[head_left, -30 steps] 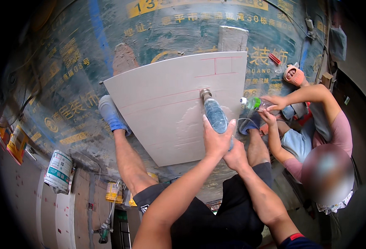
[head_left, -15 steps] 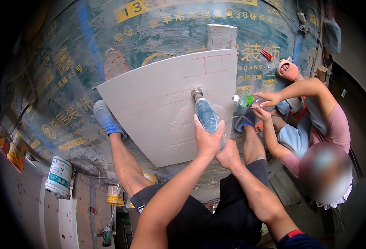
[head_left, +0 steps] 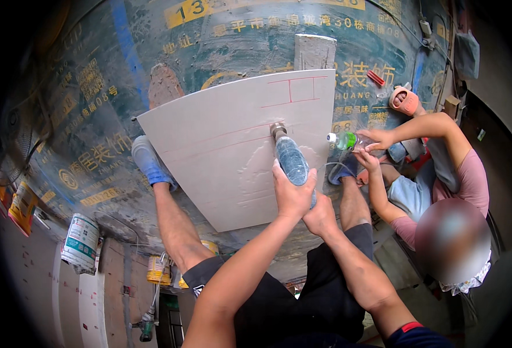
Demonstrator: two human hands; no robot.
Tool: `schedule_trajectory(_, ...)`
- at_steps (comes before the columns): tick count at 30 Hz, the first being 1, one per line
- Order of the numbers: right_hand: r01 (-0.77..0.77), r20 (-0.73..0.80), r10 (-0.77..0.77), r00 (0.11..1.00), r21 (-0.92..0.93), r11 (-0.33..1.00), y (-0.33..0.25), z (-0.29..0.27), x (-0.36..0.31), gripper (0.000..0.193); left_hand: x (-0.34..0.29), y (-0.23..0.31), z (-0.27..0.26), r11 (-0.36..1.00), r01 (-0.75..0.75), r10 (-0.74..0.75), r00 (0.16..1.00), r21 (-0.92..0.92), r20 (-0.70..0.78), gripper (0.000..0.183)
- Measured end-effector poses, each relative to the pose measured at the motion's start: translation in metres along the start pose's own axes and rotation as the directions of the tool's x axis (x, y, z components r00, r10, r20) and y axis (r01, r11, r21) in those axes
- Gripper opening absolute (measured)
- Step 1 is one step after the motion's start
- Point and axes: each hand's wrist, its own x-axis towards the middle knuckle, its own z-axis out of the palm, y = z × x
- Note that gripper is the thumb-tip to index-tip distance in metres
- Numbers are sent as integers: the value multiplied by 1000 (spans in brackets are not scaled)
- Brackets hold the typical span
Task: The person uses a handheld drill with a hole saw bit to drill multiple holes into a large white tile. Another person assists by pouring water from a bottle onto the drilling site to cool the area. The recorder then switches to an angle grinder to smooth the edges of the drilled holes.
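Gripping a clear plastic bottle [head_left: 291, 161], left hand [head_left: 292, 194] closed round it, right hand [head_left: 322, 214] cupped just beneath, grip unclear. Bottle mouth touches pale tile [head_left: 238, 151] on blue tarpaulin [head_left: 93, 116]; faint wet patch near it, red marked lines uncut. Co-worker's hand [head_left: 377, 138] right, holding green-capped bottle [head_left: 343, 140].

Clear plastic bottle [head_left: 292, 162] on a smooth, matt grey ceramic tile [head_left: 221, 156].

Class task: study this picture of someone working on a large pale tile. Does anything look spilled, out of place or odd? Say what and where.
Yes. The left hand tips a clear bottle neck-down onto the tile, with the right hand beside it. A wet-looking patch spreads beside the bottle. The tile lies askew between the person's feet.
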Motion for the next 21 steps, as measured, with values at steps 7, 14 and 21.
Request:
schedule_trajectory(7,-14,-7,13,1000,-4,1000,0,0,-1,35,0,-1,-2,999,21,-20,999,-27,32,94)
schedule_trajectory(14,-12,-3,12,1000,-5,1000,-1,0,-1,35,0,-1,-2,999,9,-8,1000,-37,25,93)
schedule_trajectory(21,-8,-12,8,1000,-12,1000,-1,1,-1,34,0,-1,-1,1000,12,-11,1000,-27,9,93)
